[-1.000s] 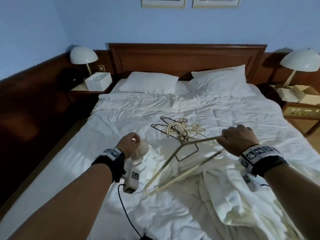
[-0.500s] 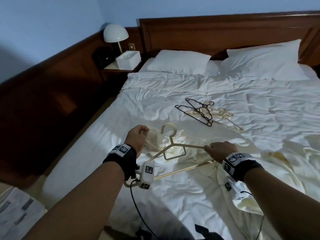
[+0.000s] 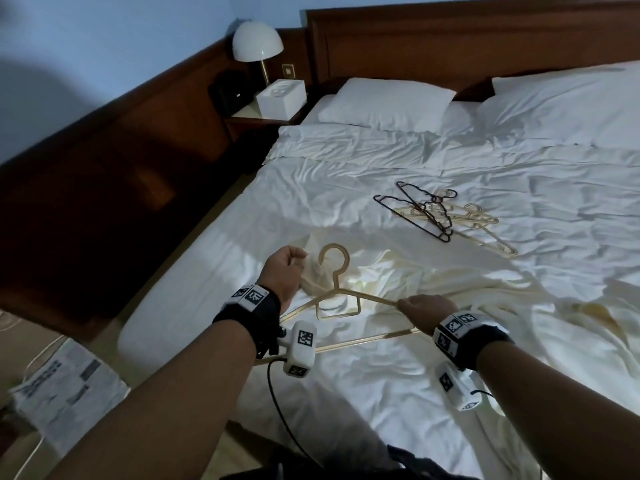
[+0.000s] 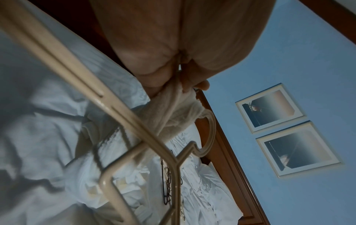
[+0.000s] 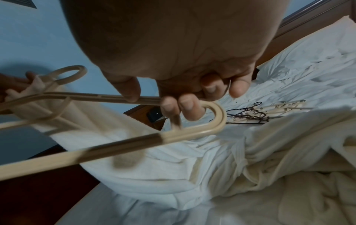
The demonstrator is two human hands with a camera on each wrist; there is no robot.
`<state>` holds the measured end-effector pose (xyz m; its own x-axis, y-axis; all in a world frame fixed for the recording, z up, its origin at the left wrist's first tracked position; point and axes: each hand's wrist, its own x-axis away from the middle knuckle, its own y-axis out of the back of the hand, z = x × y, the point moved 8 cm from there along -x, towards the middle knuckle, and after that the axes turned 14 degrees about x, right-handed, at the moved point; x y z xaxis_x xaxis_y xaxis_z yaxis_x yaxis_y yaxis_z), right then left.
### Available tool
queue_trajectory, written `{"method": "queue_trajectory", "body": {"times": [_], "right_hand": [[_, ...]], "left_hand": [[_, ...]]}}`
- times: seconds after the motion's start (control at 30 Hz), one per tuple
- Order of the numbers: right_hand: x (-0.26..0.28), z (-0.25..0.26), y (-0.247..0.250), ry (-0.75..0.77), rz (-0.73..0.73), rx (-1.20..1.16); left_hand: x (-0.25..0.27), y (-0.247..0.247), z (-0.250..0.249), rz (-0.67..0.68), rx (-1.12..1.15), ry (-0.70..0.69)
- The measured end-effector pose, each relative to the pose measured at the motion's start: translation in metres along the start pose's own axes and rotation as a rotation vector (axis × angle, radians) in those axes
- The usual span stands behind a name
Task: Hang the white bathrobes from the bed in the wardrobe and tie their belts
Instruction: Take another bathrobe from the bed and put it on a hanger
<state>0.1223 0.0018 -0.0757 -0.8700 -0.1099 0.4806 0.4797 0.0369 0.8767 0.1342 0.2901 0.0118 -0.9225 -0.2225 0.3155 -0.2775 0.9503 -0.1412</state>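
Observation:
A cream plastic hanger (image 3: 341, 299) hangs level over the near part of the bed. My right hand (image 3: 420, 308) grips its right end (image 5: 212, 118), fingers curled round the arm. My left hand (image 3: 285, 271) pinches a bunched fold of the white bathrobe (image 4: 177, 115) next to the hanger's hook (image 3: 334, 259). The rest of the bathrobe (image 3: 398, 282) lies crumpled on the sheet under the hanger and trails off to the right (image 5: 250, 159).
A pile of black and cream hangers (image 3: 440, 216) lies mid-bed. Two pillows (image 3: 384, 103) rest against the wooden headboard (image 3: 450, 39). A lamp (image 3: 256, 43) and a white box (image 3: 280, 98) stand on the left nightstand. Papers (image 3: 65, 386) lie on the floor at left.
The view has swung left and down. Both hands have drawn the hanger and the robe fold nearer the bed's foot, away from the hanger pile. The hanger has tipped from slanted to level.

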Motion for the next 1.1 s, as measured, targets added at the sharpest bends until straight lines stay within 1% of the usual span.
{"method": "queue_trajectory", "body": {"times": [0.2, 0.27, 0.33, 0.4, 0.47, 0.6, 0.73, 0.83, 1.0, 1.1], "right_hand": [[-0.007, 0.030, -0.012, 0.017, 0.058, -0.014], [-0.010, 0.040, -0.017, 0.032, 0.070, 0.002], [-0.013, 0.050, -0.020, 0.047, 0.047, -0.004], [-0.013, 0.060, -0.019, 0.061, 0.005, -0.030], [-0.013, 0.069, -0.019, 0.080, -0.007, -0.054], [-0.015, 0.084, -0.026, 0.117, 0.032, -0.081], [-0.025, 0.097, -0.034, 0.147, 0.078, -0.078], [-0.032, 0.107, -0.037, 0.130, 0.081, -0.040], [-0.041, 0.121, -0.027, 0.092, 0.110, 0.039], [-0.049, 0.126, -0.012, 0.099, 0.091, 0.139]], "left_hand": [[-0.002, 0.019, -0.001, 0.001, 0.100, 0.042], [-0.006, 0.027, 0.001, -0.018, 0.094, 0.051], [-0.011, 0.034, 0.003, -0.030, 0.078, 0.056], [-0.013, 0.036, 0.002, -0.013, 0.060, 0.055], [-0.018, 0.039, 0.000, 0.006, 0.049, 0.049], [-0.026, 0.044, -0.003, 0.044, 0.061, 0.063], [-0.036, 0.050, -0.005, 0.078, 0.044, 0.046], [-0.043, 0.057, -0.008, 0.109, -0.060, 0.013], [-0.053, 0.067, -0.012, 0.263, -0.294, -0.013], [-0.058, 0.079, -0.015, 0.335, -0.385, -0.034]]}}
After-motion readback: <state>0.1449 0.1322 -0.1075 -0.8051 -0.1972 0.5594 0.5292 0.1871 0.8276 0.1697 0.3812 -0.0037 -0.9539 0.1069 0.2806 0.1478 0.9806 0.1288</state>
